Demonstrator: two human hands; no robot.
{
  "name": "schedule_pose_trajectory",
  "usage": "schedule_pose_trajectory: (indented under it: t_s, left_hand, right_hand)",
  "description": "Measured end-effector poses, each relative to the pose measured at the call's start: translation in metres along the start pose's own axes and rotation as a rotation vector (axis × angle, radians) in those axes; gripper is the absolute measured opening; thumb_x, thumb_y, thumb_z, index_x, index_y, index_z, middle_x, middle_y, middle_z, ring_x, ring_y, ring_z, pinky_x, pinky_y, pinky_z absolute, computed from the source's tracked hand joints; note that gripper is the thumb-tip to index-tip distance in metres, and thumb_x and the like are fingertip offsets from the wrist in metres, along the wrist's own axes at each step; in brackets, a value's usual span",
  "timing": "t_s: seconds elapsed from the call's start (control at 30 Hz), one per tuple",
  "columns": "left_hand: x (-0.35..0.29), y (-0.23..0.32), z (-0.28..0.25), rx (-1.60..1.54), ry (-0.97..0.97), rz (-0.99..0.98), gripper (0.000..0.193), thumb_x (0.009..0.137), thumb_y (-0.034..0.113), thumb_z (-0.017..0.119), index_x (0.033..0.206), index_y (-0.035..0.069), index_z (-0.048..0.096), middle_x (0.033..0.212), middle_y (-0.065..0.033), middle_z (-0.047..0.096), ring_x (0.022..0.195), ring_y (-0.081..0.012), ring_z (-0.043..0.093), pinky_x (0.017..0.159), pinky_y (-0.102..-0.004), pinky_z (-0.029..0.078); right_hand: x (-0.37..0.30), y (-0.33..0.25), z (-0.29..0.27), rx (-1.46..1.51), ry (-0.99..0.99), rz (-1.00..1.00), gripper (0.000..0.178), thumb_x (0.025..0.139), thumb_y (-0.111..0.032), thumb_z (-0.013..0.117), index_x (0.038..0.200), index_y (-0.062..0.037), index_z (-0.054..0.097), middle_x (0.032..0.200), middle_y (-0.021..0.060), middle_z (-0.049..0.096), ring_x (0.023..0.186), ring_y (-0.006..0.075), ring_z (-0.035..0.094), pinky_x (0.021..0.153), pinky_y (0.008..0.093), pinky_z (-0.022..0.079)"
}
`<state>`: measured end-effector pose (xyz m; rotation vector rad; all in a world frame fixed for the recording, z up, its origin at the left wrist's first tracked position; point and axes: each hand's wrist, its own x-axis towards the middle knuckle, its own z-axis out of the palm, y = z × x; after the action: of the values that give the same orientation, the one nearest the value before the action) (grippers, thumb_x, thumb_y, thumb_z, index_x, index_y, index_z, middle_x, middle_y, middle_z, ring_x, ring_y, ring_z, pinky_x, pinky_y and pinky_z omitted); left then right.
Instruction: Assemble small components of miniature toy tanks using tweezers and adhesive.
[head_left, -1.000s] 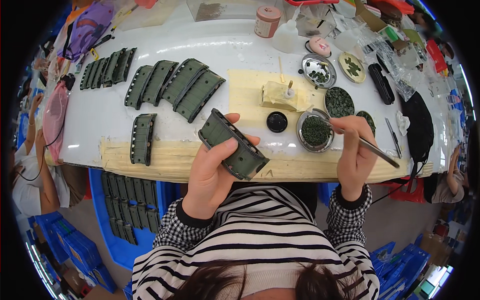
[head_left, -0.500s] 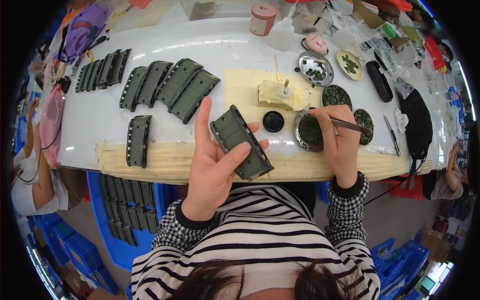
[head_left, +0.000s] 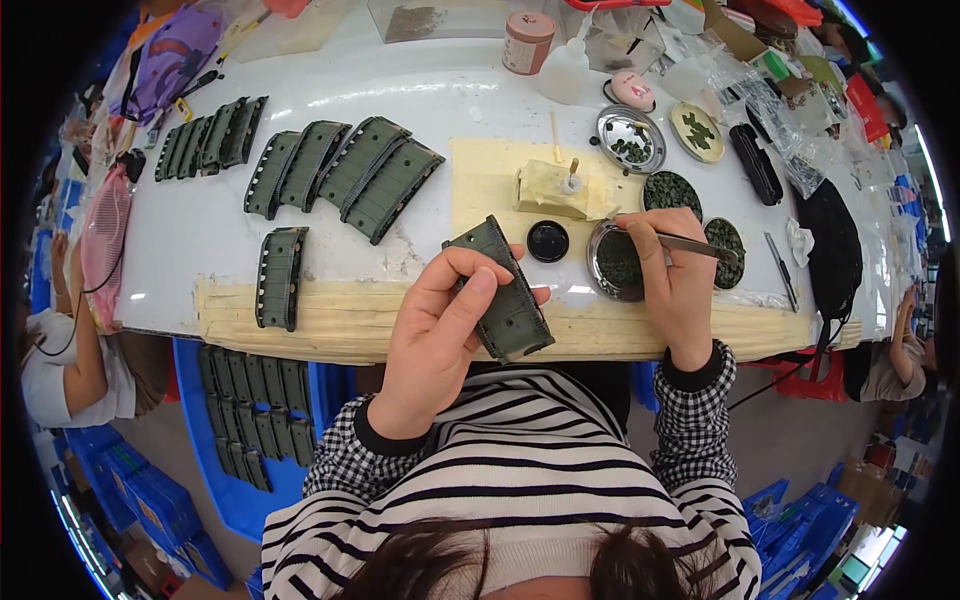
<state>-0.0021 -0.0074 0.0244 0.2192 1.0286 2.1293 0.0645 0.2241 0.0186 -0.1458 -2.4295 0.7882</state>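
Note:
Between the thumb and fingers of my left hand [head_left: 445, 325] is a dark green ribbed panel [head_left: 510, 310], tilted above the table's taped front edge. My right hand [head_left: 678, 280] grips metal tweezers [head_left: 690, 243], whose tips point left over a round dish of small dark green pieces [head_left: 617, 265]. Whether the tips pinch a piece is too small to tell. Just left of that dish sits a small black round pot [head_left: 548, 241]. Behind it stands a block wrapped in yellow tape [head_left: 560, 190], with a short peg on top.
Several similar panels [head_left: 380, 180] lie at the left of the table, and more fill a blue crate [head_left: 330, 400] below. Dishes of green pieces [head_left: 672, 195] stand at the right, near a pen [head_left: 783, 270] and a black mask [head_left: 835, 250]. A white squeeze bottle [head_left: 565, 70] is farther back.
My left index finger, stretched out before, has curled onto the panel, and the panel has turned and shifted slightly right. My right hand and the tweezers have hardly moved.

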Motion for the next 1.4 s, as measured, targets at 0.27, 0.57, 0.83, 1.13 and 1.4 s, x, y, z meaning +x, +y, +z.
schedule_pose_trajectory:
  t_s: [0.27,0.57,0.83,1.13,1.4]
  left_hand:
    - [0.002,-0.005,0.004,0.081,-0.003,-0.051,0.019,0.103,0.02,0.04,0.104,0.004,0.049,0.126,-0.0175,0.052,0.106,-0.0292,0.064,0.084,-0.0393,0.058]
    - [0.008,-0.008,0.007,-0.156,-0.224,-0.251,0.028,0.105,0.031,0.035,0.104,0.006,0.048,0.105,-0.0079,0.058,0.1,-0.0182,0.064,0.079,-0.0293,0.055]
    - [0.005,-0.009,0.005,-0.021,-0.179,-0.194,0.027,0.105,0.03,0.038,0.095,0.005,0.046,0.096,-0.0043,0.056,0.095,-0.0161,0.064,0.078,-0.0265,0.054]
    - [0.004,-0.006,0.007,-0.042,-0.168,-0.214,0.03,0.105,0.031,0.038,0.093,0.005,0.046,0.093,-0.0038,0.054,0.091,-0.0152,0.063,0.074,-0.0257,0.053]
    - [0.004,-0.009,0.004,-0.037,-0.14,-0.198,0.027,0.105,0.029,0.04,0.093,0.007,0.047,0.088,0.0004,0.048,0.085,-0.0078,0.055,0.072,-0.0214,0.048]
  right_hand:
    - [-0.003,-0.015,-0.008,0.267,0.052,0.033,0.014,0.091,-0.01,0.058,0.09,-0.0006,0.069,0.082,0.0079,0.067,0.077,0.0224,0.057,0.07,0.0327,0.044]
    - [-0.005,-0.056,-0.004,0.519,-0.13,-0.156,0.017,0.086,-0.015,0.063,0.092,-0.0022,0.071,0.087,0.0073,0.069,0.078,0.023,0.058,0.076,0.0337,0.044]
    - [-0.008,-0.059,-0.001,0.546,-0.192,-0.158,0.017,0.081,-0.008,0.066,0.096,-0.0017,0.071,0.091,0.0089,0.069,0.079,0.0231,0.063,0.073,0.0317,0.049]
    - [-0.01,-0.063,-0.008,0.541,-0.308,-0.095,0.024,0.078,-0.008,0.071,0.101,-0.0035,0.071,0.097,0.0106,0.068,0.082,0.0221,0.067,0.07,0.0297,0.054]
    - [-0.008,-0.064,-0.007,0.524,-0.316,-0.104,0.024,0.079,-0.01,0.071,0.102,-0.0042,0.071,0.096,0.0104,0.067,0.082,0.022,0.067,0.07,0.0293,0.054]
